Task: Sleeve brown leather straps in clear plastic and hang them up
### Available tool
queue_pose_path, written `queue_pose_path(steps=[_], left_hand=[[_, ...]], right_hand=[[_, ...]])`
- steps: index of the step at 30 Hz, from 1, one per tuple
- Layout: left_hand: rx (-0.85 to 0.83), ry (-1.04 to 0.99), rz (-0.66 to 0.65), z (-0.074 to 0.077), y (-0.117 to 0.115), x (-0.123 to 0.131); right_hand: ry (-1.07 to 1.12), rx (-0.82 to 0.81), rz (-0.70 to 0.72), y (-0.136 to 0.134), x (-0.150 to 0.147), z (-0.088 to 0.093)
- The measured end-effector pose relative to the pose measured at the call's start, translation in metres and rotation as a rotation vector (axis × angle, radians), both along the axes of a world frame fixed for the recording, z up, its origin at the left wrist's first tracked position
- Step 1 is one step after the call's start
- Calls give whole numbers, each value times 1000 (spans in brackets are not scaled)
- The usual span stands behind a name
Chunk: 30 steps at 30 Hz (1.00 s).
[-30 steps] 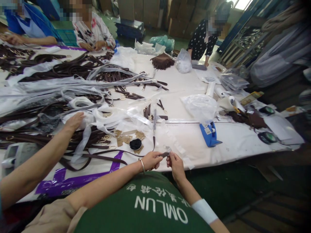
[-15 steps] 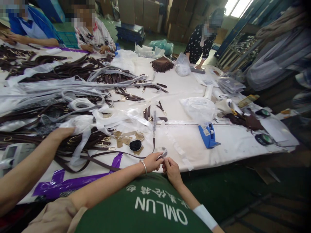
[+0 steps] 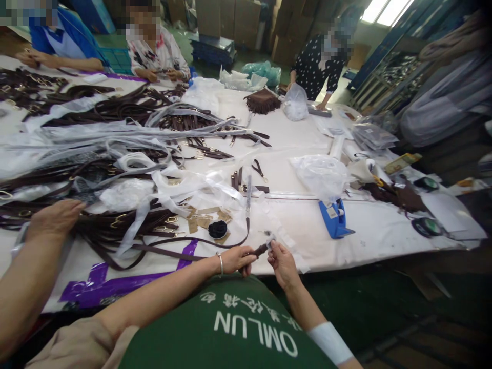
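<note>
Strap end (image 3: 261,249) pinched between left hand (image 3: 235,259) and right hand (image 3: 282,263) fingers

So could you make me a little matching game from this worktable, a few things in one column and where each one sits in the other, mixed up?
Things:
1. brown strap end
2. blue tape dispenser
3. brown fringed piece
4. black round pad

Places:
A. far across the table, beside a clear plastic bag
B. pinched between the left hand and the right hand
C. on the pale paper tags, near the left hand
D. below a crumpled plastic bag, right of the hands

Pairs: 1-B, 2-D, 3-A, 4-C
</note>
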<state>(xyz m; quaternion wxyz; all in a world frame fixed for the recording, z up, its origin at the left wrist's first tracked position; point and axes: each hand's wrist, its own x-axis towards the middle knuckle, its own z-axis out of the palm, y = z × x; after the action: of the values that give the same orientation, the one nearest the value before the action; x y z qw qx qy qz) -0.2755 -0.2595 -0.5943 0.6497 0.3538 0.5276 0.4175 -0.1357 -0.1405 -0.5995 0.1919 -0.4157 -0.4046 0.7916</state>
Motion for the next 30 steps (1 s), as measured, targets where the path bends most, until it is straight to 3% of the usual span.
queue_pose_path(steps=[5, 7, 12, 15, 21, 26, 28, 30], left_hand=[[-67, -96, 88, 7, -2, -3], [-98, -3, 89, 10, 1, -1], [-7, 928, 31, 20, 6, 5], [89, 1223, -61, 23, 5, 5], [251, 1372, -179, 18, 6, 7], [317, 1396, -229, 17, 7, 10], [284, 1362, -211, 19, 7, 10], [199, 1262, -112, 22, 8, 10]], right_hand=[[-20, -38, 52, -11, -3, -3], [-31, -27, 75, -15, -4, -5], [-118, 88, 139, -14, -3, -6], [-284, 286, 188, -9, 0, -1], [-394, 672, 221, 2, 4, 9], [-448, 824, 272, 0, 4, 11], [-445, 839, 297, -4, 4, 14], [-416, 846, 322, -7, 4, 16]])
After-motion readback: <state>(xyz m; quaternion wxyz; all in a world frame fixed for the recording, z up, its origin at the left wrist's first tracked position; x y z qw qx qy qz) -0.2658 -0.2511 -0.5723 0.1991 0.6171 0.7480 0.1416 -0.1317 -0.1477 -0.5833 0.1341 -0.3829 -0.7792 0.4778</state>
